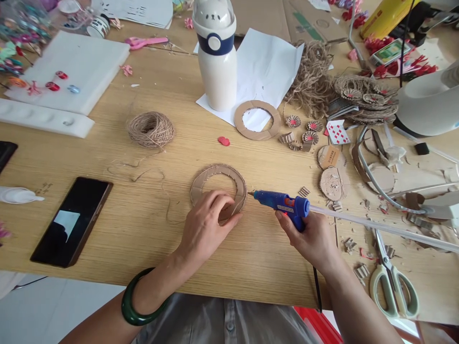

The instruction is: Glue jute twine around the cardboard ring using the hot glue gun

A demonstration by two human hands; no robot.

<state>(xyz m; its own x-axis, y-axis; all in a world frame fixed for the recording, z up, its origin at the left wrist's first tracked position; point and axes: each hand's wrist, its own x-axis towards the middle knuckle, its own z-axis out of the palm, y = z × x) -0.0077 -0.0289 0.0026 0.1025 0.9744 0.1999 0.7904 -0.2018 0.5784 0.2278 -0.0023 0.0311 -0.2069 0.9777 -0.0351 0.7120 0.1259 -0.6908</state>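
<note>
A cardboard ring (218, 171) lies on the table at the centre, with twine along its outer edge. My left hand (208, 220) grips its lower right part, thumb and fingers closed round the rim. In my right hand (311, 236) is a blue glue gun (281, 200), its nozzle pointing left at the ring's right edge, with a long clear glue stick (376, 225) out of its back. Thin loose twine trails left of the ring, near a ball of twine (151, 130). Two small red discs (224, 141) lie above the ring.
A phone (71, 222) lies at the left. Behind are a white bottle (217, 71), a second cardboard ring (241, 125) and a heap of twine (311, 79). Scissors (392, 286), a cable (371, 179) and cardboard scraps are at the right. Foam blocks (82, 62) sit at the upper left.
</note>
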